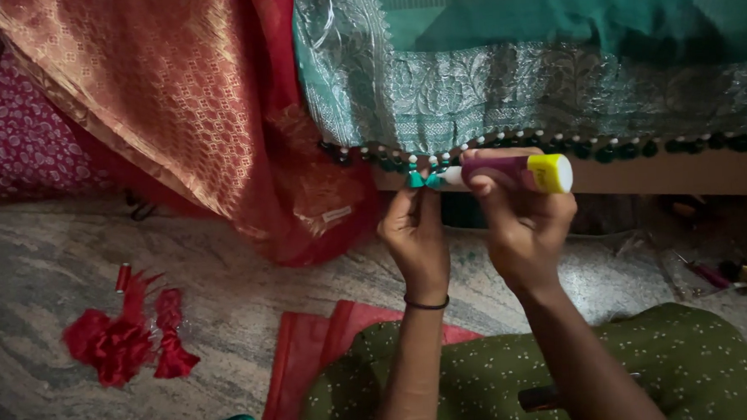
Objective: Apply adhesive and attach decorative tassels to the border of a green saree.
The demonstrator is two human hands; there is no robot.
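Left hand [414, 233] pinches a small teal tassel [423, 180] at the hem of the teal fabric [469, 88]; right hand [521, 229] grips a glue stick [506, 174].

I note the left fingers pressed together on the tassel, which hangs from the beaded lower border of the fabric, just left of the glue stick's white tip. The right hand is wrapped around the stick's purple barrel, held level, its yellow and white end pointing right; tip and tassel appear to touch. A black bangle [426, 303] sits on the left wrist. The fabric drapes over a wooden edge [683, 174]. An orange and red cloth [175, 93] hangs to the left. Red tassel scraps [127, 334] lie on the stone floor [250, 274], well apart.
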